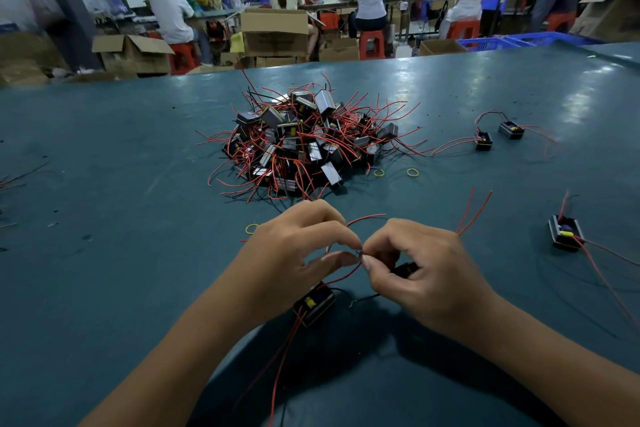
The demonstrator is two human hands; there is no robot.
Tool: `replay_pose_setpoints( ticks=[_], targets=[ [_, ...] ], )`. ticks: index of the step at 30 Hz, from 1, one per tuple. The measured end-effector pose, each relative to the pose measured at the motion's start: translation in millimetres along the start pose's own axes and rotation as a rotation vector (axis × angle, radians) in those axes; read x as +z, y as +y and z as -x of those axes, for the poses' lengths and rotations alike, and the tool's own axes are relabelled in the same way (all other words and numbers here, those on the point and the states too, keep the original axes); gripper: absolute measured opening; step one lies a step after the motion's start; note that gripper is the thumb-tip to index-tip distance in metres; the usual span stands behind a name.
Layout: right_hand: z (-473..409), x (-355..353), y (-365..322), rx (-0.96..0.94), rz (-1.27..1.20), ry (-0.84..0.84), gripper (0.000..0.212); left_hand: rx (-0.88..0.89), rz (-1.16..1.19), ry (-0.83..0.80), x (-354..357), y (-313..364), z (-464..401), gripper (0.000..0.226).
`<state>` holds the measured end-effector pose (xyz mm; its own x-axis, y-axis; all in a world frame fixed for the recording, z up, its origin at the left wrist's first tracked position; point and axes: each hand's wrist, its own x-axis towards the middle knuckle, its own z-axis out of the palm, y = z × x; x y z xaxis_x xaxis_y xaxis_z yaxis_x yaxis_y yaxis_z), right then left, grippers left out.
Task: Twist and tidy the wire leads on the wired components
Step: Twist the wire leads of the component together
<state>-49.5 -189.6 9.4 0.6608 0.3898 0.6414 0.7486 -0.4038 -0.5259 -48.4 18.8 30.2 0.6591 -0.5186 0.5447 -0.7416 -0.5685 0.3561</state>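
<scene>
Left hand (298,246): thumb and forefinger pinching red wire leads (346,272). Right hand (415,270): pinching same leads, fingertips of both hands meeting above near edge of worktop (104,201). Wired component (314,303) resting on worktop below left hand, near edge. Second component partly hidden under right hand. Component pile (304,146) at worktop centre. Three separate components toward right edge. Yellow rubber bands (412,172) just beside pile.

Bench (104,184): teal surface. Centre: heap of wired components (304,146), red leads. Right: two units (497,135), one unit (566,232). Near edge: one unit (314,303). Yellow rubber bands (412,172) beside heap.
</scene>
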Motion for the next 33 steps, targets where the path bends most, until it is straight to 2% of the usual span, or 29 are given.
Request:
replay_pose_setpoints(
  ticks=[12,18,21,33],
  targets=[
    [0.1,-0.3,-1.4,0.028,-0.099,0.001,0.008,0.113,-0.074,0.055,-1.4,-0.5,-0.5,0.019],
    [0.1,-0.1,-2.8,0.028,-0.102,0.000,0.009,0.069,-0.013,0.011,-0.2,3.6,-0.6,0.017],
    [0.5,-0.5,-2.9,0.028,-0.069,0.010,0.008,-0.020,0.090,-0.021,-0.1,9.2,-0.9,0.010],
    [-4.3,-0.3,-1.7,-0.176,0.308,0.041,0.016,-0.573,0.633,-0.116,5.8,16.8,-5.0,0.019]
  ],
)
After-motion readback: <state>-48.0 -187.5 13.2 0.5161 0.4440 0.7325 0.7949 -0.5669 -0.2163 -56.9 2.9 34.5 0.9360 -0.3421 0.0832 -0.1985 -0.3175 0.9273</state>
